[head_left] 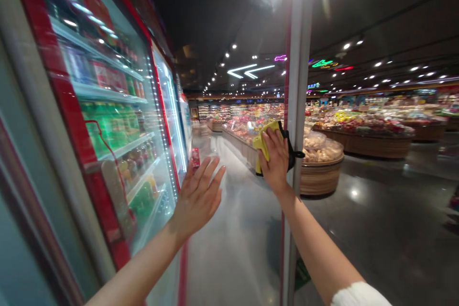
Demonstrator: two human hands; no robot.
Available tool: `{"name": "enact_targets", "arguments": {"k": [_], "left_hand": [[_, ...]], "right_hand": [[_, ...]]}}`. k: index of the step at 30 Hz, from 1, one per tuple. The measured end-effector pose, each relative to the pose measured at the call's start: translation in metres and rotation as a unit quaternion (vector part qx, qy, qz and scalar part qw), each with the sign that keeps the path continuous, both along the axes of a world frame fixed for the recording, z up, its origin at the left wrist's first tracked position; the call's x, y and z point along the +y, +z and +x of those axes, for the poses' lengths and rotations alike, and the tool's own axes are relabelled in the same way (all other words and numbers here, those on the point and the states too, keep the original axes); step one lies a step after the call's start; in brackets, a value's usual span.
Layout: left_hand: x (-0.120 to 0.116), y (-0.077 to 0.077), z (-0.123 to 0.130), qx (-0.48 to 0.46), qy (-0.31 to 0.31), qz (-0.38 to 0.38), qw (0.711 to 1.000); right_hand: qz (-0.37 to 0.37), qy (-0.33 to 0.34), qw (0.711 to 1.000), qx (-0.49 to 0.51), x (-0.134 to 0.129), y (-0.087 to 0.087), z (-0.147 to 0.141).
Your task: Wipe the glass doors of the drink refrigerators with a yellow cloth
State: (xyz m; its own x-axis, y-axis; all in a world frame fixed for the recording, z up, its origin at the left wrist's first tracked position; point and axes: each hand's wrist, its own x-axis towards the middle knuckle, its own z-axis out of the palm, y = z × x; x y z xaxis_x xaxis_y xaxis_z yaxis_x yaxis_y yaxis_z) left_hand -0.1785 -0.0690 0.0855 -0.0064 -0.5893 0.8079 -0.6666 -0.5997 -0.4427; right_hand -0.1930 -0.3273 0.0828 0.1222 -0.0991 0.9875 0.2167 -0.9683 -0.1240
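My right hand (pixel 275 165) presses a yellow cleaning cloth (pixel 261 144) with black edging and a black loop against a glass door (pixel 236 229), close to its grey upright frame (pixel 297 105). The fingers lie over the cloth and keep it in place. To the left, my left hand (pixel 197 196) is raised with fingers spread and holds nothing. Its palm faces the glass; I cannot tell whether it touches. Just above those fingertips is a small red sticker (pixel 195 157).
On the left stands a red-framed drinks fridge (pixel 64 105) with a pale handle (pixel 116 196) and shelves of green bottles (pixel 114 124). Beyond the door are wood-sided display bins (pixel 321 177) heaped with packaged goods, on a shiny grey floor (pixel 373 229).
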Motion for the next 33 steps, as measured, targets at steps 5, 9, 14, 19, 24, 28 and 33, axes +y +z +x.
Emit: {"name": "enact_targets", "arguments": {"k": [5,9,14,19,24,28,33], "left_hand": [[-0.003,-0.005,-0.004,0.003,-0.012,0.004,1.000],[-0.014,-0.006,-0.003,0.009,-0.029,0.003,1.000],[-0.034,-0.010,-0.004,0.019,-0.044,0.013,0.999],[-0.024,-0.016,-0.001,0.022,-0.049,0.007,0.999],[-0.017,-0.015,0.002,0.025,-0.042,0.007,0.999],[-0.019,-0.019,-0.001,0.030,-0.033,0.005,0.999],[-0.004,-0.030,-0.001,0.022,-0.019,0.005,1.000]], "right_hand": [[0.070,-0.019,0.997,-0.009,-0.006,-0.047,-0.004],[0.058,-0.014,0.998,-0.006,-0.007,-0.033,0.001],[0.045,-0.031,0.998,-0.012,-0.020,-0.021,-0.002],[0.053,-0.042,0.998,-0.001,-0.012,-0.082,-0.012],[0.067,-0.027,0.997,-0.020,-0.017,-0.047,-0.004],[0.051,-0.030,0.998,-0.021,-0.021,-0.030,-0.005],[0.051,-0.032,0.998,-0.016,-0.015,-0.094,-0.015]]}}
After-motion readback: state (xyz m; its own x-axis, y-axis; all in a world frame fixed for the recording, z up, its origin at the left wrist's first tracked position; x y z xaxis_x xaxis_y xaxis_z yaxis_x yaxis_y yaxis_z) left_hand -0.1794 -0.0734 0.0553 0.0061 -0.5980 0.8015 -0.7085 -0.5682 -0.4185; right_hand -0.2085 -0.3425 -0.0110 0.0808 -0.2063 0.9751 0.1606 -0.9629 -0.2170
